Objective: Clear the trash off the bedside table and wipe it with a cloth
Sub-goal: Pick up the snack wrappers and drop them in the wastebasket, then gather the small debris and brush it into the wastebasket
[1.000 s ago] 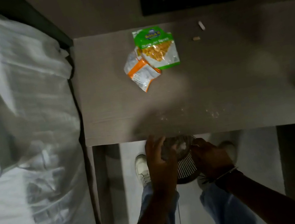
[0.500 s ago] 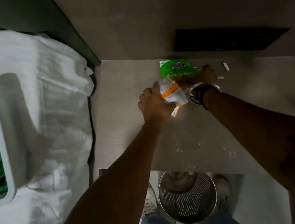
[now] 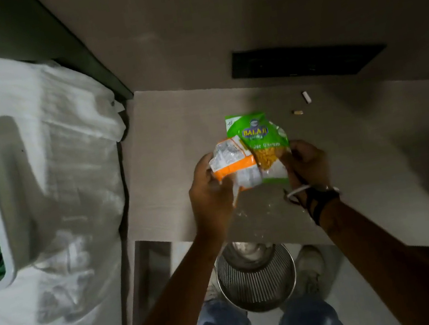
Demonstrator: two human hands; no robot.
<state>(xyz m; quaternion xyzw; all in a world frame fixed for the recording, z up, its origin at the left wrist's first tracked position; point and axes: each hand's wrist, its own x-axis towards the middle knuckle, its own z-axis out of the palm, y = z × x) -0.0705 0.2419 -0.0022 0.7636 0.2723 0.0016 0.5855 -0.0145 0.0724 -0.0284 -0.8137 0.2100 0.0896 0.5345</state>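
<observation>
We look down in dim light on a bed (image 3: pixel 50 189) with rumpled white sheets at left, a plain beige wall (image 3: pixel 212 20) bearing a dark panel (image 3: pixel 304 63), and pale floor (image 3: pixel 360 308) below.

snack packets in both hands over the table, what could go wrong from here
The green packet in the right hand still shows yellow snack inside; tilting it may spill more crumbs onto the table. The two small scraps near the back edge could get missed. The bin sits partly under the table, so a drop may miss.
</observation>
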